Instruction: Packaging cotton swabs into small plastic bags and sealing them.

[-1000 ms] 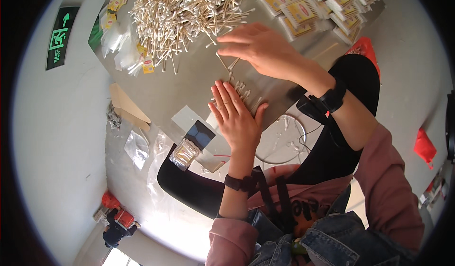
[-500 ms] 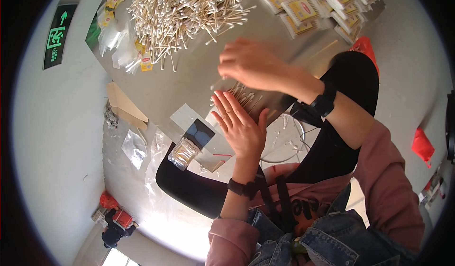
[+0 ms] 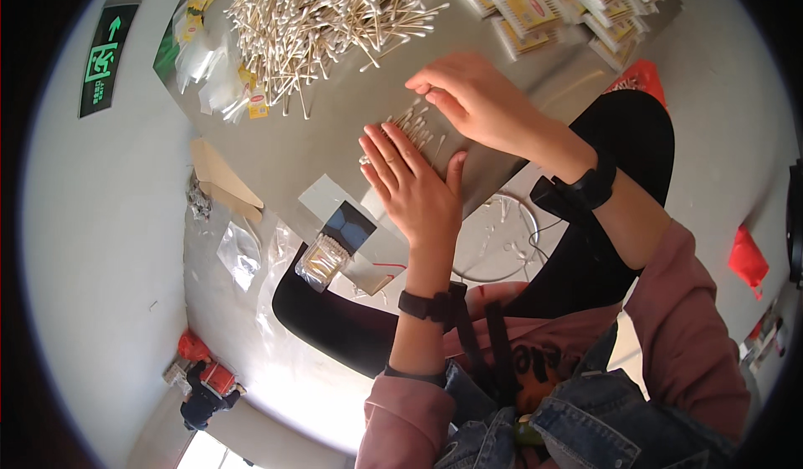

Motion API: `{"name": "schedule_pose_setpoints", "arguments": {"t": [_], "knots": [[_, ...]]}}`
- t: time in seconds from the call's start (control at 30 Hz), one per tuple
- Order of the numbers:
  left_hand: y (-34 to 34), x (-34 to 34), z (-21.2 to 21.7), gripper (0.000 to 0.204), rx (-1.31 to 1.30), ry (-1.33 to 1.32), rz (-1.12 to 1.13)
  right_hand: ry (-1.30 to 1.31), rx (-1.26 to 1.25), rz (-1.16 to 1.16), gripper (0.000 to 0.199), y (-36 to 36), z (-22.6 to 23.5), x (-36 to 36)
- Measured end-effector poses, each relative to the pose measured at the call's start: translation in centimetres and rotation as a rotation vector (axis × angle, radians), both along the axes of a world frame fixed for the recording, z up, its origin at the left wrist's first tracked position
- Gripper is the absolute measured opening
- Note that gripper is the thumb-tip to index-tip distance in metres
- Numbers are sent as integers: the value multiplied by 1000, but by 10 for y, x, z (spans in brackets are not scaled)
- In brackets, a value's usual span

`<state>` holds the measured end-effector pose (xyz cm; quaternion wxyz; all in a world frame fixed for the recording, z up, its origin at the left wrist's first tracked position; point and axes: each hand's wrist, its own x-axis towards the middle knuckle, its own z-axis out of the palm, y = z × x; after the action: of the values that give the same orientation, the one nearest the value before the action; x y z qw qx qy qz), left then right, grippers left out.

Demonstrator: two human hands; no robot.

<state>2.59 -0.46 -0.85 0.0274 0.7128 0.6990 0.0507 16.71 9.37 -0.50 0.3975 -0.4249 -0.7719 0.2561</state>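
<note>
My left hand [image 3: 410, 189] lies flat with fingers stretched out, over the near side of a small bunch of cotton swabs [image 3: 414, 124] on the grey tabletop [image 3: 268, 155]. White tips show past its fingers, and part of the bunch is hidden beneath. Just beyond and to the right, my right hand [image 3: 481, 105] hovers, fingers slightly bent and thumb apart, with nothing seen in it. Farther off sits a large heap of loose cotton swabs [image 3: 326, 30]. A clear-wrapped pack of swabs [image 3: 323, 260] rests by the table's near edge, beside a dark blue rectangle [image 3: 350, 226].
Flat swab packs [image 3: 531, 11] with yellow labels pile up at the far right. Clear bags [image 3: 201, 66] and yellow cards [image 3: 258, 105] lie at the left edge. A round wire-rimmed bin [image 3: 535, 235] stands below the near edge. Another person [image 3: 205, 398] is at lower left.
My left hand has slid slightly away from me and left over the swabs. My right hand has shifted a little right, its thumb now apart from the fingers.
</note>
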Motion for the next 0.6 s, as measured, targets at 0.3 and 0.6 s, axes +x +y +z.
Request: {"name": "schedule_pose_setpoints", "arguments": {"t": [0.3, 0.6], "knots": [[8, -38, 13, 67, 159, -583, 120, 81, -44, -75, 24, 3, -9, -12], [15, -32, 8, 63, 400, -1531, 425, 642, -460, -39, 34, -7, -10, -44]]}}
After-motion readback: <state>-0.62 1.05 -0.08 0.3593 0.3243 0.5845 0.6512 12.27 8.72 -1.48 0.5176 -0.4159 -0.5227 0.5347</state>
